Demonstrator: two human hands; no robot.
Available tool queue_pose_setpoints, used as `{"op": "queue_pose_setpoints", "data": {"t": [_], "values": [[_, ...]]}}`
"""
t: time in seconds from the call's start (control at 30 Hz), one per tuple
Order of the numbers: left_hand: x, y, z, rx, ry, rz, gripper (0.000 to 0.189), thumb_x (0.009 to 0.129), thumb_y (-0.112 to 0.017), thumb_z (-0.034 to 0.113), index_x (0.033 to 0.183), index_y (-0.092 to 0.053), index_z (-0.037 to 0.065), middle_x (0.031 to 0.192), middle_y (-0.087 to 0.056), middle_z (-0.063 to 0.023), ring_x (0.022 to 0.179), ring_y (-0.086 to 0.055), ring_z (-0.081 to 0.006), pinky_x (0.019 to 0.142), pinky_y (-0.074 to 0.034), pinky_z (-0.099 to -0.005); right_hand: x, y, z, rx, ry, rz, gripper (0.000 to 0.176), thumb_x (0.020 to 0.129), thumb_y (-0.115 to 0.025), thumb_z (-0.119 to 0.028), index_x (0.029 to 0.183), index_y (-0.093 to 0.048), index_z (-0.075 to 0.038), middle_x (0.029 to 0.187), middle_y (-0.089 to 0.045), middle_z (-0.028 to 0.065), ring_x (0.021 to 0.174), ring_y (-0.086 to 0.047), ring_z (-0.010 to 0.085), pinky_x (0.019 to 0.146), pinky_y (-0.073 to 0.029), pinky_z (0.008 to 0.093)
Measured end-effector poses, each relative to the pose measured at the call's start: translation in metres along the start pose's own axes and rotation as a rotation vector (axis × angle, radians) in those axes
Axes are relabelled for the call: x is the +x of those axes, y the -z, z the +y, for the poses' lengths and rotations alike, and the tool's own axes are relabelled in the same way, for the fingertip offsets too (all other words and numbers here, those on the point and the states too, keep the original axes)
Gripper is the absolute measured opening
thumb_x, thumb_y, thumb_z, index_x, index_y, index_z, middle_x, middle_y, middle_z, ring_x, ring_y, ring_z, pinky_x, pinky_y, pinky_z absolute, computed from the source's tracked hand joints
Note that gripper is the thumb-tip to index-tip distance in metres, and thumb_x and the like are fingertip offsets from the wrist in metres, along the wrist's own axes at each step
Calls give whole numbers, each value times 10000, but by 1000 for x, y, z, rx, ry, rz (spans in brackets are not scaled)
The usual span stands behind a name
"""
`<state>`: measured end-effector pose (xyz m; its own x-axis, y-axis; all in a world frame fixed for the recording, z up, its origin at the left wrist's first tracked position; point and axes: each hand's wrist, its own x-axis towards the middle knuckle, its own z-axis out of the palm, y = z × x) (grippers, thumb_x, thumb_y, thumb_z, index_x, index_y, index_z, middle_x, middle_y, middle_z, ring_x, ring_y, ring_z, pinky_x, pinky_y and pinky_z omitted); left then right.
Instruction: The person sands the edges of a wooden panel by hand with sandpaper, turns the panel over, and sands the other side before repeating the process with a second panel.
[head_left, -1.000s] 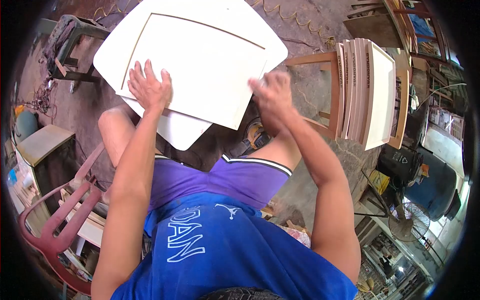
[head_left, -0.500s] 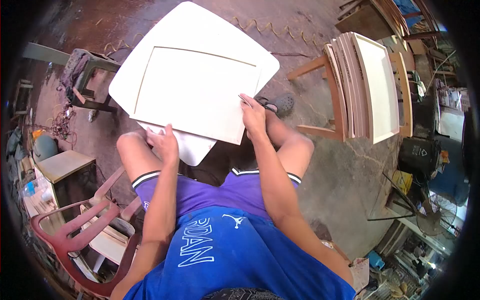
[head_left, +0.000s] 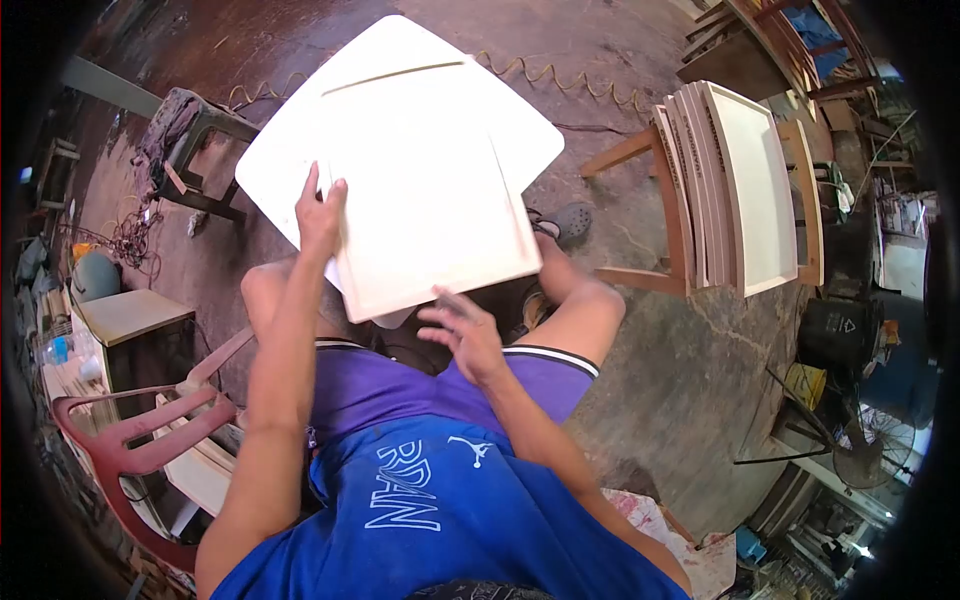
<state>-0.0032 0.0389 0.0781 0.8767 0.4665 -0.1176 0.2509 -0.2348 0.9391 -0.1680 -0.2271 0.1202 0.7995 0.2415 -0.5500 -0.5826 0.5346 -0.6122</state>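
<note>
A pale, shallow-framed panel [head_left: 420, 190] lies turned at an angle on the white table [head_left: 535, 140], its near end jutting toward my lap. My left hand [head_left: 321, 222] grips the panel's left edge, thumb over the top face and some fingers hidden beneath. Just off the near edge is my right hand [head_left: 465, 335], its fingers spread and slightly blurred. Nothing can be made out in it.
To the right, several similar panels [head_left: 765, 190] stand on edge in a wooden rack [head_left: 675, 230]. A dark stool [head_left: 205, 140] is at the left, with a red plastic chair [head_left: 150, 440] nearer me. A coiled yellow hose [head_left: 555, 80] lies on the floor behind the table.
The panel has been rotated on the table, a narrower end now facing me. My left hand moved up to its left side. My right hand left the right edge, came down and spread its fingers.
</note>
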Motion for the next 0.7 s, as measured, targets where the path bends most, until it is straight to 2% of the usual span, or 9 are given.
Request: {"op": "queue_pose_setpoints", "data": {"t": [0.07, 0.13, 0.2, 0.33, 0.4, 0.47, 0.53, 0.63, 0.7], "values": [[33, 2, 15, 31, 67, -250, 703, 969, -733, 288, 1560, -463, 20, 1228, -710, -237, 1145, -661, -280, 1050, -492, -389, -9, -7, 6, -74, -147, -96, 464, 1036, -607, -108, 1460, -530, 63, 1420, -582, 202, 1178, -663, 306, 939, -597, 423], [63, 0, 21, 287, -212, -351, 700, 964, -746, 319, 1550, -488, 37, 1295, -688, -254, 1176, -650, -256, 1069, -476, -377, -8, -8, 4, -132, -173, -113, 473, 1032, -632, -130, 1455, -538, 60, 1382, -618, 201, 1141, -683, 285, 934, -598, 386], [83, -9, 26, 304, -218, -408, 704, 959, -753, 339, 1546, -498, 46, 1301, -686, -260, 1183, -649, -250, 1072, -473, -372, -6, -4, -1, -199, -208, -266, 460, 1032, -633, -131, 1447, -552, 52, 1327, -656, 186, 1093, -698, 251, 913, -602, 375], [114, -21, 23, 181, -164, -594, 718, 942, -772, 381, 1539, -517, 73, 1279, -704, -244, 1183, -653, -257, 1077, -474, -378, -8, 14, -26, -493, -1, -220, 472, 1033, -601, -118, 1489, -542, -11, 1274, -661, 110, 1024, -670, 166, 813, -565, 300], [126, -25, 18, 170, -101, -611, 738, 923, -787, 402, 1536, -526, 86, 1243, -719, -243, 1147, -669, -277, 1058, -487, -386, -9, 15, -40, -525, 101, 14, 505, 1028, -613, -115, 1512, -506, -18, 1184, -652, 93, 1009, -654, 174, 812, -548, 321], [149, -28, -2, 339, -283, -597, 747, 900, -801, 431, 1520, -555, 94, 1149, -744, -245, 1056, -694, -272, 998, -517, -357, 1, 34, -49, -961, 384, 64, 491, 1025, -628, -128, 1488, -506, -21, 1091, -638, 108, 1004, -643, 207, 836, -534, 354], [148, -33, 2, 324, -84, -669, 765, 912, -764, 439, 1543, -522, 80, 1299, -657, -295, 1232, -604, -344, 1101, -440, -442, 7, 35, -67, -1153, 264, 105, 419, 1021, -646, -147, 1410, -556, -22, 1085, -640, 152, 986, -649, 280, 857, -530, 390], [147, -36, 1, 493, -156, -524, 683, 898, -772, 484, 1467, -621, 139, 1321, -681, -241, 1242, -629, -371, 1086, -463, -466, 26, 23, -70, -1479, 441, -25, 334, 957, -695, -128, 1287, -662, -96, 1133, -626, 158, 1008, -624, 340, 840, -536, 421], [149, -28, 4, 392, -105, -799, 726, 970, -644, 346, 1568, -396, 17, 1692, -252, -188, 1551, -182, -452, 1262, -148, -587, 39, 14, -63, -1662, 529, -105, 340, 860, -728, -91, 1192, -725, -162, 1165, -606, 128, 1054, -593, 340, 837, -523, 448]]}}
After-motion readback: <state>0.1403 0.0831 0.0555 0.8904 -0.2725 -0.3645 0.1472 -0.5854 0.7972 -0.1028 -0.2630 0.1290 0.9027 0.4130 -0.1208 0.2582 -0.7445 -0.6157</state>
